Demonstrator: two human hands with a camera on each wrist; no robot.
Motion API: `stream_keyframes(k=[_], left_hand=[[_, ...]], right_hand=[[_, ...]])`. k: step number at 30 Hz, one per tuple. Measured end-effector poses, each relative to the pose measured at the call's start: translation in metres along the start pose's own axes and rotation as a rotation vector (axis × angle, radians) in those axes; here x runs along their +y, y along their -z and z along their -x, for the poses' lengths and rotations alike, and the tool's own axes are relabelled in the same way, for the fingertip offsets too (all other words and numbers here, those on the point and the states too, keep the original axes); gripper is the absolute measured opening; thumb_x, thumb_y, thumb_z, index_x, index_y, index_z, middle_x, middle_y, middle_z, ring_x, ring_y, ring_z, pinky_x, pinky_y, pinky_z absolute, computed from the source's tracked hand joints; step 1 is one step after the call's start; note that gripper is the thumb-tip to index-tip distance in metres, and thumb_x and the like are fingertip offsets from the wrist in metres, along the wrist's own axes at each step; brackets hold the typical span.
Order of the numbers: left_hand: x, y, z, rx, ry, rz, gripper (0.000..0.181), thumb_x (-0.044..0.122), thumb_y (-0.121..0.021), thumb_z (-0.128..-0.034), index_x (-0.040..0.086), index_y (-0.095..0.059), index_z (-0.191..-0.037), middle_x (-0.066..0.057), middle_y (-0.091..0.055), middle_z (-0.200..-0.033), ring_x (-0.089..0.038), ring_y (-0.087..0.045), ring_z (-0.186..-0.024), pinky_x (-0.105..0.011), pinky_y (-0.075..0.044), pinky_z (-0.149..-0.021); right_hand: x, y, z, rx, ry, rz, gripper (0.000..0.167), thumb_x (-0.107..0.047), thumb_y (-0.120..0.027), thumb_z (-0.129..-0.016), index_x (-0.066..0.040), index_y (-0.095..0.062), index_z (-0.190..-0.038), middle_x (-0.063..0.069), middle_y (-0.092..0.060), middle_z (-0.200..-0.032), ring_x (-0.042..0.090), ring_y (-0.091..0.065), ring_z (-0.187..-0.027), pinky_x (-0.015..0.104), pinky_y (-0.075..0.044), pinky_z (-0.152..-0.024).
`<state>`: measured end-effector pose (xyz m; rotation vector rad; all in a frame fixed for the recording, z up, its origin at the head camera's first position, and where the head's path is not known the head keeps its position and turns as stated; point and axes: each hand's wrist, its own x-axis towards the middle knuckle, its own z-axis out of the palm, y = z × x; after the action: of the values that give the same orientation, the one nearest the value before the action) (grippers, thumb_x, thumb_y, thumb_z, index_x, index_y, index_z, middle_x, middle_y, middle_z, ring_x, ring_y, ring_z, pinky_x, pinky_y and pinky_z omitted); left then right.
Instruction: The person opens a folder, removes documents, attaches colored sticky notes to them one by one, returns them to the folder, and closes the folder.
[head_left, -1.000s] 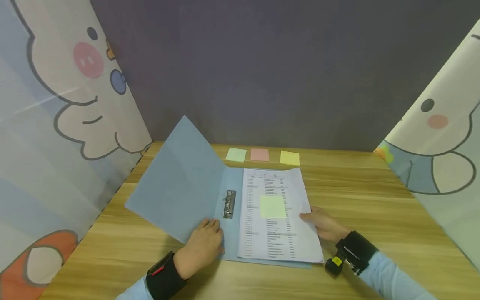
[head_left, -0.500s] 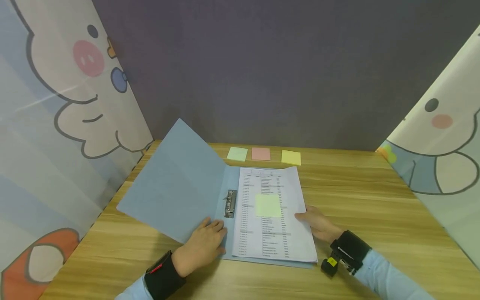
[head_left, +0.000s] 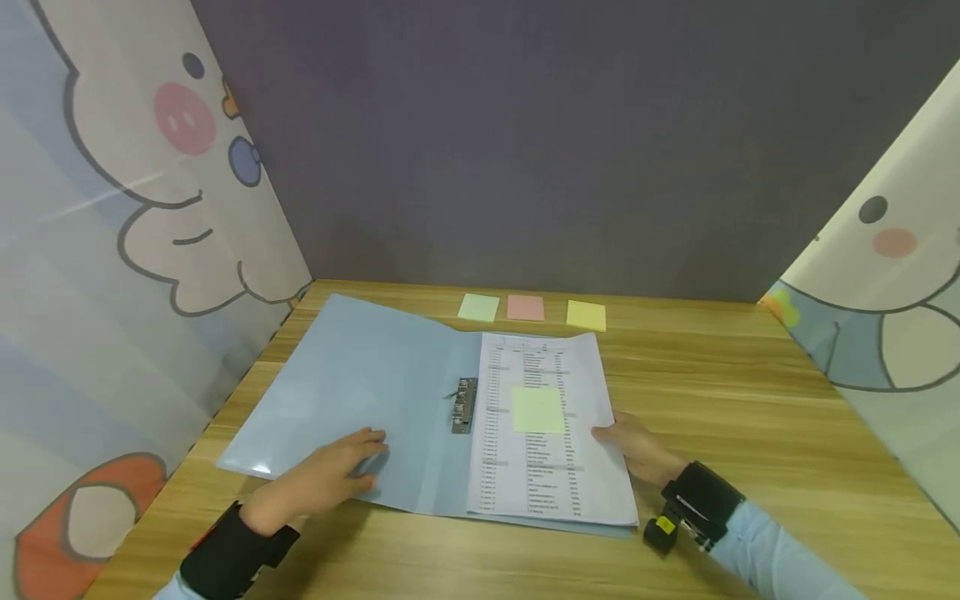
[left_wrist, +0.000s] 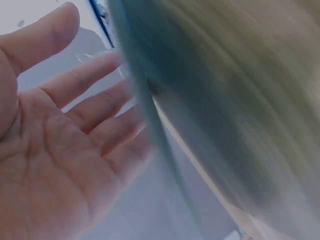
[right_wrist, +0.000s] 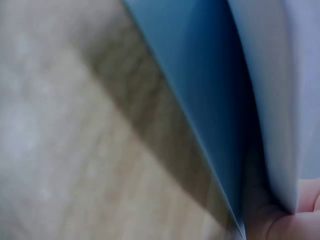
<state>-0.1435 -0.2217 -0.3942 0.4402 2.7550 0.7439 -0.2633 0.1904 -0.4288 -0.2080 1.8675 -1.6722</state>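
A light blue file folder (head_left: 420,400) lies opened out on the wooden table, its metal clip (head_left: 463,406) near the spine. My left hand (head_left: 322,479) is over the lower edge of the left cover, fingers extended and holding nothing; in the left wrist view its palm (left_wrist: 60,150) and spread fingers show beside the blurred cover edge. My right hand (head_left: 645,450) grips the right edge of a stack of printed sheets (head_left: 592,375), thumb on top. The other fingers are hidden beneath in the head view. The right wrist view shows the stack (right_wrist: 275,100) raised off the folder (right_wrist: 200,65).
A pale green sticky note (head_left: 537,410) lies on the top sheet. Behind the folder, a green note (head_left: 478,307), a pink note (head_left: 526,307) and a yellow note (head_left: 586,315) sit in a row. A dark panel (head_left: 480,150) stands at the table's back.
The folder's left cover has swung down to the left and lies flatter. My left hand has moved left from near the spine. The sheets in my right hand shifted slightly left.
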Motion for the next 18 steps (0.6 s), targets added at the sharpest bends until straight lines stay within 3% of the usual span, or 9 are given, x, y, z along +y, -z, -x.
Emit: stream_keyframes(k=[4,9,14,18], left_hand=[[-0.005,0.004,-0.001,-0.051,0.053,0.035,0.051,0.022,-0.062,-0.0862,0.001,-0.048,-0.130,-0.019,-0.035,-0.143,-0.041,-0.028,-0.132,-0.057,-0.030,-0.101],[-0.002,0.011,-0.013,-0.087,0.053,-0.044,0.047,0.018,-0.064,-0.0845,0.001,-0.051,-0.126,-0.019,-0.047,-0.132,-0.038,-0.043,-0.122,-0.051,-0.038,-0.096],[-0.002,0.019,-0.037,-0.123,0.056,-0.143,0.043,0.016,-0.066,-0.0834,0.000,-0.055,-0.122,-0.007,-0.057,-0.104,-0.026,-0.055,-0.097,-0.040,-0.046,-0.082],[-0.007,0.020,-0.064,-0.115,0.098,-0.129,0.044,0.019,-0.066,-0.0832,0.004,-0.053,-0.123,-0.002,-0.058,-0.088,-0.015,-0.052,-0.077,-0.032,-0.044,-0.068]], right_hand=[[0.001,0.002,0.002,0.007,-0.003,0.002,0.049,-0.009,-0.034,-0.097,0.002,-0.017,-0.143,0.009,-0.061,-0.110,0.017,-0.060,-0.096,0.032,-0.048,-0.080],[0.002,0.003,0.001,0.006,0.001,0.009,0.050,-0.009,-0.034,-0.097,0.001,-0.017,-0.143,0.011,-0.060,-0.113,0.019,-0.060,-0.097,0.033,-0.048,-0.081],[0.004,0.005,0.001,-0.041,0.017,0.004,0.051,-0.010,-0.033,-0.098,-0.001,-0.014,-0.144,0.014,-0.058,-0.117,0.020,-0.060,-0.099,0.034,-0.048,-0.082],[0.006,0.007,0.001,-0.083,0.038,-0.004,0.053,-0.011,-0.032,-0.098,-0.003,-0.011,-0.146,0.017,-0.054,-0.122,0.021,-0.058,-0.102,0.035,-0.047,-0.084]])
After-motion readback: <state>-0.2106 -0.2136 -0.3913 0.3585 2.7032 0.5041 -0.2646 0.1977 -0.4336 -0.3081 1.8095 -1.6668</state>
